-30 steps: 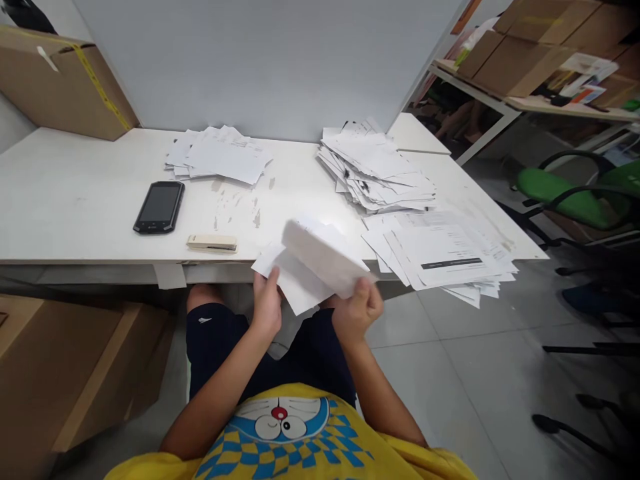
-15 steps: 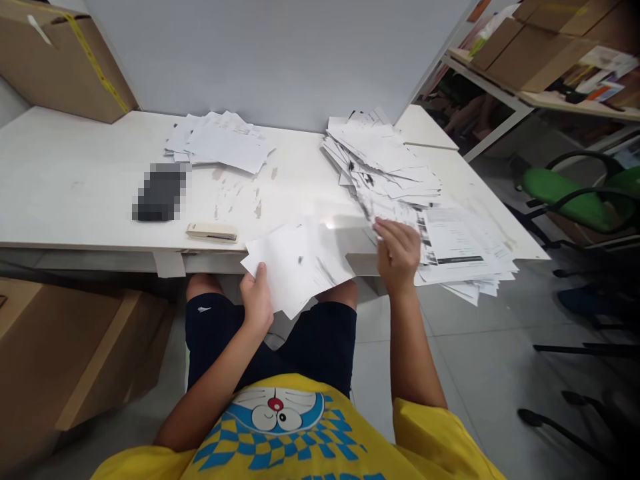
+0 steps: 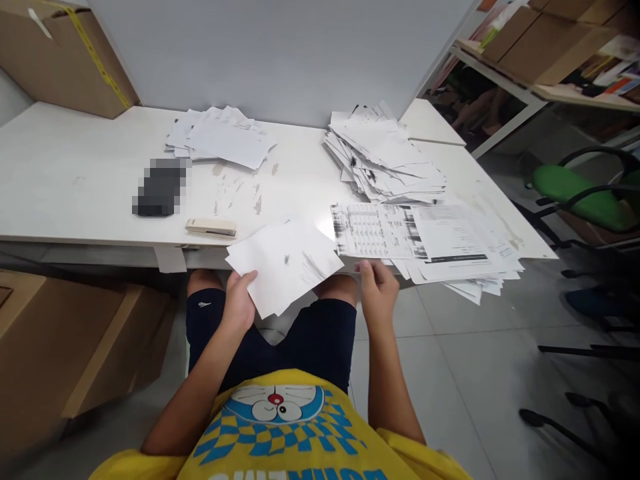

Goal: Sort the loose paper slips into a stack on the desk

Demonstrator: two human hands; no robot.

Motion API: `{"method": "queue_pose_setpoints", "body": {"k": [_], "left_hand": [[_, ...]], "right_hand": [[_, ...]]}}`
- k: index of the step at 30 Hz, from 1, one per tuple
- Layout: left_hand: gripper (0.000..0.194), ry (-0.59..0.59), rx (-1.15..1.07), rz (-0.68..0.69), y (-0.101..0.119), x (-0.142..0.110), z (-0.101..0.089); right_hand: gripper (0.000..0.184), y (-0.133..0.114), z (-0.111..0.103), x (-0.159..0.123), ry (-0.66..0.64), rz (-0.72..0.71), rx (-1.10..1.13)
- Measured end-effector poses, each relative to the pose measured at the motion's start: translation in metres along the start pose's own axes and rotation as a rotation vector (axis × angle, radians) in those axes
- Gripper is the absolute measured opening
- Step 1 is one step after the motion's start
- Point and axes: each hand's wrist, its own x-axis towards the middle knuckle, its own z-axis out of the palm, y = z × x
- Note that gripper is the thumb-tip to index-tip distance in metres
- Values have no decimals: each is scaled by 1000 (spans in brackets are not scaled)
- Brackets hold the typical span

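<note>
My left hand (image 3: 239, 300) grips white paper sheets (image 3: 285, 267) at their lower left edge, thumb on top. These sheets hang over the table's front edge above my lap, with faint dark smudges on the upper face. My right hand (image 3: 380, 287) is just off the table edge, fingers curled in, with no paper visible in it. Directly beyond it lies a printed sheet (image 3: 375, 230) with a table and dark blotches. This sheet overlaps the left side of a spread of printed papers (image 3: 455, 233), some of which jut past the edge.
A tall messy paper stack (image 3: 385, 153) stands at the back right, a smaller paper pile (image 3: 225, 137) at the back left. A beige stapler (image 3: 211, 228) and a pixelated dark object (image 3: 161, 190) lie left. Cardboard boxes (image 3: 65, 60) and a green chair (image 3: 580, 193) flank the table (image 3: 90, 180).
The printed sheet, tilted in my right hand before, now lies flat on the right-hand papers. My right hand has let go and drawn back toward me; the left-hand sheets shifted slightly left.
</note>
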Motion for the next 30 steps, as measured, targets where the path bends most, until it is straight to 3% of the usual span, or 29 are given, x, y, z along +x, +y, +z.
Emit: {"method": "queue_pose_setpoints", "body": {"k": [3,6,9,13,18,21,25,30], "left_hand": [[45,6,35,24,12,1,-6],[39,1,98,47,25,1,-9],[33,-17,148,101,38,2,-13],[30,-66,184,189,56,6,-14],[36,-223,224,357,76,23,7],[42,-322,241,500,83,39,29],[41,-447,349,589,80,56,53],[45,-506,382,642,65,69,62]], "right_hand": [[40,0,16,-23,-198,338,260],[49,-3,32,-28,-350,484,544],[43,-16,39,-19,-397,445,667],[39,-37,37,-2,-333,333,657],[26,-49,31,28,-185,122,536],[24,-44,35,49,-134,57,499],[28,-25,48,67,-136,68,505],[32,-4,57,72,-54,59,410]]}}
